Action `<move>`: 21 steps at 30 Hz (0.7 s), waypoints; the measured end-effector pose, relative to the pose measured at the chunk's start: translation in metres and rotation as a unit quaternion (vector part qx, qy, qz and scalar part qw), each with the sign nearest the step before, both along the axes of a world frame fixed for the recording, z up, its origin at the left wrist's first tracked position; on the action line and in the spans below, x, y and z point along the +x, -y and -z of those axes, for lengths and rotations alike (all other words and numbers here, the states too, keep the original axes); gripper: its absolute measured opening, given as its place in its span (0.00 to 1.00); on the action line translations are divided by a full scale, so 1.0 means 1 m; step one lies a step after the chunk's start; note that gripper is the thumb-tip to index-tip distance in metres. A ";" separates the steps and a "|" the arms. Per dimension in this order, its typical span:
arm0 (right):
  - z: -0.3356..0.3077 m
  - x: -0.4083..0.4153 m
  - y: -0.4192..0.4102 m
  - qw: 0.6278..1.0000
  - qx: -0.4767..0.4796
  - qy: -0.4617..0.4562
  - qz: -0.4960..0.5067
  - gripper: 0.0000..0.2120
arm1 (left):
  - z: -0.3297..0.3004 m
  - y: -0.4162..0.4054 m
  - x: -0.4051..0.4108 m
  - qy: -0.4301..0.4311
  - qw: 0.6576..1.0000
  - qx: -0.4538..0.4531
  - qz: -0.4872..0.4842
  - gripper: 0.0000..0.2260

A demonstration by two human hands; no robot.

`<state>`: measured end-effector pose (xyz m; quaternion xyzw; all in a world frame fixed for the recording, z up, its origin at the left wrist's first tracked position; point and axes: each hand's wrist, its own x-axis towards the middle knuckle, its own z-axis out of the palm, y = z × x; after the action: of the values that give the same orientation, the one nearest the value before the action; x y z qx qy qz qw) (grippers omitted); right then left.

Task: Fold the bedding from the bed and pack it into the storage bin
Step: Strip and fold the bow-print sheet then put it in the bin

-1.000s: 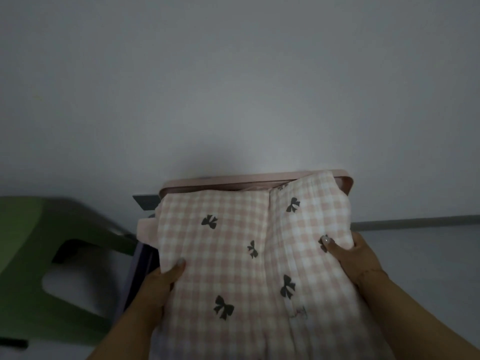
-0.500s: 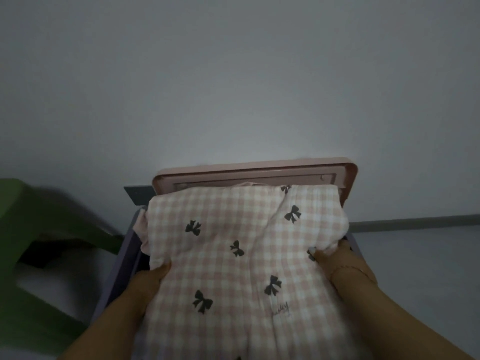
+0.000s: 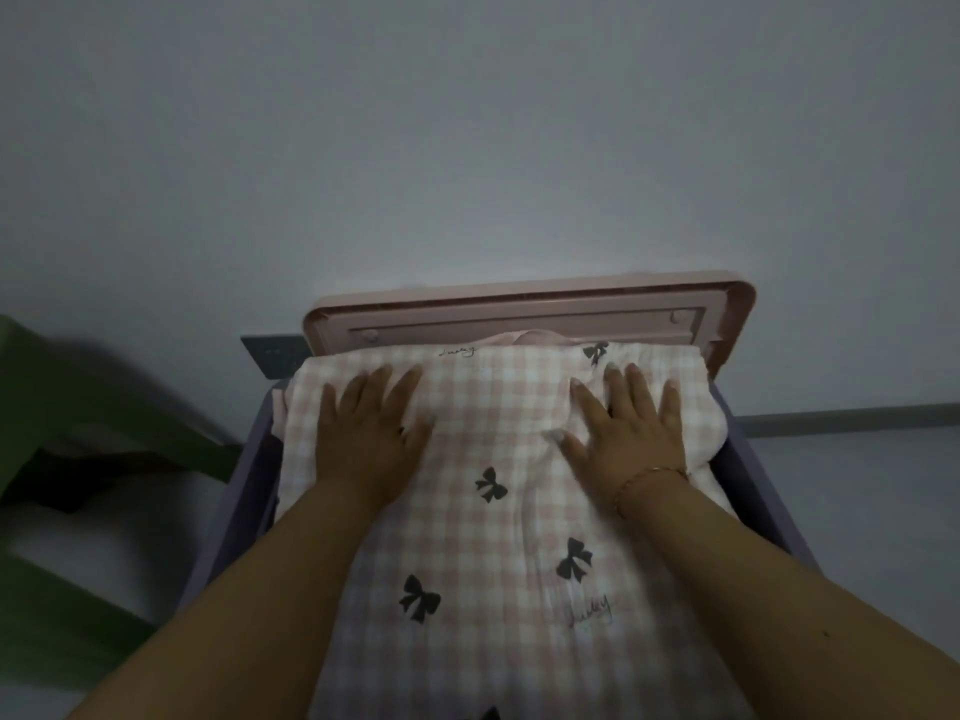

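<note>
Both hands pressed flat on the bedding in the bin.
The left hand point(image 3: 371, 433) and right hand point(image 3: 626, 433) lay open, fingers spread, on the bedding point(image 3: 498, 537), which filled the bin point(image 3: 244, 480); beyond the fingertips the pink lid point(image 3: 530, 309) stood open.

- The folded bedding point(image 3: 498, 511) under both palms was pink-and-white gingham, scattered with small black bows.
- Faint dark script was printed on it near the right wrist.
- The bin's walls point(image 3: 244, 491), outside the left hand, were dull purple.
- The open lid point(image 3: 524, 309) beyond the fingertips was pale pink.
- A chair point(image 3: 62, 459) far left of the left hand was green.
- The wall point(image 3: 467, 148) behind was plain grey-white.
</note>
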<state>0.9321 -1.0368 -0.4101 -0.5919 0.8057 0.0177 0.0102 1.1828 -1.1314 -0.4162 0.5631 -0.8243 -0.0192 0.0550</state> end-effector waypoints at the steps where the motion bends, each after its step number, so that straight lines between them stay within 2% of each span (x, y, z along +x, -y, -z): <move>1: 0.009 -0.001 0.004 1.000 0.003 -0.001 -0.001 0.35 | 0.005 0.005 -0.001 0.007 1.000 -0.008 -0.006 0.34; 5: 0.030 -0.007 0.003 0.999 0.035 -0.017 -0.015 0.34 | 0.021 0.003 0.004 0.009 0.999 -0.042 0.020 0.32; 9: 0.053 -0.007 -0.001 0.994 0.095 -0.002 -0.045 0.34 | 0.059 -0.018 0.014 0.039 0.996 0.075 0.004 0.38; 11: 0.063 -0.011 0.004 0.993 0.108 0.010 -0.050 0.34 | 0.074 -0.011 0.014 0.054 0.994 0.093 -0.009 0.36; 14: 0.082 -0.022 0.007 0.986 0.148 0.056 -0.053 0.32 | 0.088 0.000 0.017 0.062 0.996 0.066 0.004 0.37; 17: 0.099 -0.031 0.007 0.985 0.139 0.090 -0.058 0.30 | 0.104 0.009 0.029 0.061 0.997 0.048 0.027 0.37; 21: 0.111 -0.037 0.013 0.972 0.158 0.170 -0.029 0.29 | 0.123 0.019 0.032 0.048 0.994 0.093 0.013 0.38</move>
<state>0.8955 -1.0501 -0.5207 -0.6003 0.7617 0.0438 0.2400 1.2148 -1.1506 -0.5390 0.5550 -0.8281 -0.0697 -0.0373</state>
